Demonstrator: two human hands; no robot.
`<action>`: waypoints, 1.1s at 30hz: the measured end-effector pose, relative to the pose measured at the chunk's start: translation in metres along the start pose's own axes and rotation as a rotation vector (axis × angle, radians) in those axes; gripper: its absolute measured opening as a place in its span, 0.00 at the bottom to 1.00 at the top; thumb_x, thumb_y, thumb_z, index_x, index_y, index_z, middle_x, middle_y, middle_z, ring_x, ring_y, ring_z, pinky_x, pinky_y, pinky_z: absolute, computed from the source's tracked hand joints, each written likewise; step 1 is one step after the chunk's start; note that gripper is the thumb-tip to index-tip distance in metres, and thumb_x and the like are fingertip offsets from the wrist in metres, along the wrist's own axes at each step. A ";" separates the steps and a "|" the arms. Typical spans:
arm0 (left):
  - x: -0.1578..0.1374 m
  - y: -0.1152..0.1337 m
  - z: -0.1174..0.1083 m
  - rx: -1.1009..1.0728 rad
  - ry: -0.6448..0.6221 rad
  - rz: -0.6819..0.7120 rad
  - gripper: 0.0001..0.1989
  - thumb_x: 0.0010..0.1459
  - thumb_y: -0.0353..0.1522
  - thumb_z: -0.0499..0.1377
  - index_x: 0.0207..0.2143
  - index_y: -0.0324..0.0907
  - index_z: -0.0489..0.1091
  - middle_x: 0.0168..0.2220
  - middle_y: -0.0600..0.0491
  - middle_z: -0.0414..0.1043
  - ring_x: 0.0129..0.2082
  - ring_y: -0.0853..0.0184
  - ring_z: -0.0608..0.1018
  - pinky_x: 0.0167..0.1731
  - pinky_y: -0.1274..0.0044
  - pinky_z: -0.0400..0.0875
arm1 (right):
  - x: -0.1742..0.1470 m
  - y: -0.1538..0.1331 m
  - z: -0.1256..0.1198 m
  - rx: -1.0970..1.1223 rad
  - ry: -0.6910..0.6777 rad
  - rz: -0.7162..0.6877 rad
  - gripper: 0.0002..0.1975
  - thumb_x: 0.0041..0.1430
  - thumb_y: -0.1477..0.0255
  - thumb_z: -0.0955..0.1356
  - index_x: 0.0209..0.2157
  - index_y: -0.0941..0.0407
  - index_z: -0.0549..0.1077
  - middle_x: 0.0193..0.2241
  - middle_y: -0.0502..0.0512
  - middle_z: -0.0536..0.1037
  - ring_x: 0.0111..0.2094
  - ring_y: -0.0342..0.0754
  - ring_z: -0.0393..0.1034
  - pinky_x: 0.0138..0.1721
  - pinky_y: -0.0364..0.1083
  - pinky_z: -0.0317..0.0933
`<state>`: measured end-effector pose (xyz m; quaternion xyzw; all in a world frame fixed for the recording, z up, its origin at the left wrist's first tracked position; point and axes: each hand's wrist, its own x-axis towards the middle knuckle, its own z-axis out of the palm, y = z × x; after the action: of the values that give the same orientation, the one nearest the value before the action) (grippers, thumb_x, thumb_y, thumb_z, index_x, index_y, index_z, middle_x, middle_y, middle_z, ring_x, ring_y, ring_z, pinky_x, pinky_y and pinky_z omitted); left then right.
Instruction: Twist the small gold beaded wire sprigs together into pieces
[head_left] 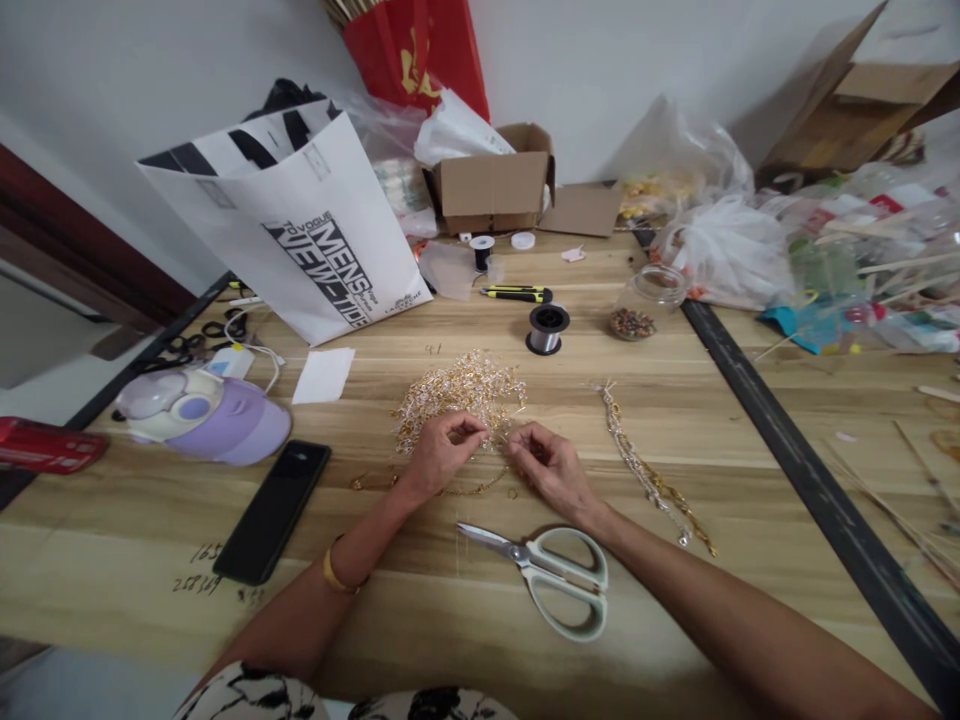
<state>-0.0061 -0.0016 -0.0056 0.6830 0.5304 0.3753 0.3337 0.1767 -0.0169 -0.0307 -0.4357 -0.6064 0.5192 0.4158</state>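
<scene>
A pile of small clear and gold beads (450, 390) lies on the wooden table, just beyond my hands. At its near edge, my left hand (442, 455) is closed in a pinch, thumb against fingertips. My right hand (551, 465) pinches too, a short gap to the right. What either pinch holds is too fine to make out. A thin gold chain (484, 488) runs across the table below the hands, with a small gold ring (512, 493) near it. Scissors with pale handles (566, 575) lie nearer to me, blades pointing left. Silver and gold beaded strands (637, 465) lie to the right.
Beyond the beads are a wire spool (546, 330), a yellow-black utility knife (516, 293) and a glass jar of beads (646, 303). A black phone (274, 510), purple device (217, 420) and white paper bag (292, 220) stand left. Plastic bags (735, 245) crowd the right.
</scene>
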 end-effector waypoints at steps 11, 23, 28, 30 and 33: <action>-0.001 -0.001 0.001 -0.194 -0.042 -0.089 0.06 0.50 0.32 0.63 0.30 0.37 0.75 0.29 0.50 0.78 0.30 0.68 0.78 0.33 0.78 0.72 | -0.001 -0.001 -0.001 0.003 -0.026 0.003 0.13 0.58 0.61 0.65 0.30 0.57 0.67 0.18 0.45 0.62 0.19 0.39 0.54 0.20 0.40 0.50; -0.001 -0.003 0.001 -0.248 -0.057 -0.103 0.06 0.48 0.31 0.63 0.30 0.37 0.76 0.30 0.50 0.79 0.31 0.67 0.79 0.34 0.76 0.73 | 0.000 0.002 0.001 -0.017 -0.027 -0.015 0.12 0.58 0.62 0.65 0.30 0.58 0.68 0.19 0.46 0.63 0.20 0.40 0.55 0.21 0.40 0.50; -0.001 -0.002 0.002 -0.282 -0.075 -0.124 0.06 0.48 0.31 0.63 0.30 0.37 0.75 0.30 0.50 0.79 0.31 0.67 0.79 0.35 0.77 0.73 | 0.000 0.001 0.000 -0.019 -0.032 -0.021 0.11 0.58 0.63 0.65 0.31 0.58 0.69 0.20 0.47 0.63 0.21 0.40 0.55 0.22 0.40 0.50; -0.001 -0.002 0.002 -0.275 -0.068 -0.132 0.07 0.48 0.31 0.64 0.30 0.37 0.75 0.29 0.50 0.78 0.30 0.68 0.78 0.33 0.77 0.73 | 0.000 0.000 0.000 -0.027 -0.035 -0.028 0.10 0.58 0.64 0.65 0.31 0.58 0.69 0.20 0.47 0.64 0.21 0.40 0.56 0.22 0.40 0.51; -0.002 0.000 0.002 -0.249 -0.053 -0.122 0.07 0.48 0.32 0.64 0.29 0.37 0.75 0.27 0.51 0.77 0.28 0.68 0.77 0.31 0.78 0.72 | -0.001 -0.001 0.000 -0.038 -0.037 -0.033 0.10 0.58 0.64 0.65 0.31 0.58 0.68 0.21 0.47 0.65 0.22 0.40 0.56 0.23 0.40 0.51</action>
<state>-0.0048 -0.0033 -0.0066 0.6125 0.5111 0.3993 0.4519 0.1768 -0.0177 -0.0299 -0.4237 -0.6307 0.5086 0.4050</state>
